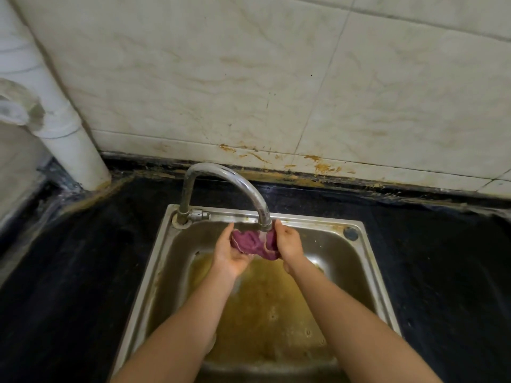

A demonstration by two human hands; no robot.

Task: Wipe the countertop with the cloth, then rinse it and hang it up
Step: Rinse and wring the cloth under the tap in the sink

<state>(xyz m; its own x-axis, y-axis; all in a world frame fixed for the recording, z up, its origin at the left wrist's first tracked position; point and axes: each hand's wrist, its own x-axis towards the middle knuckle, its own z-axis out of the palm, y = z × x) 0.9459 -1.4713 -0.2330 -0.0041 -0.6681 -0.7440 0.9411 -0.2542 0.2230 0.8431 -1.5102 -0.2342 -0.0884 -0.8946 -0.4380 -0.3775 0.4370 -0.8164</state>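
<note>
Holding the bunched purple cloth (249, 243) between them, the left hand (231, 254) cups it from below with fingers curled round it. The right hand (289, 241) grips its other end, just under the faucet (221, 175) spout, where water runs onto it. To rinse well, knead and turn the folds (grime likely hides inside), keeping drips over the sink (309, 218), off the dark desk (442, 258).

White pipe (72, 139) upright in left corner; rust-stained wall tiles (249, 78) behind; blurry whitish fitting (16, 106), possibly, far left.
</note>
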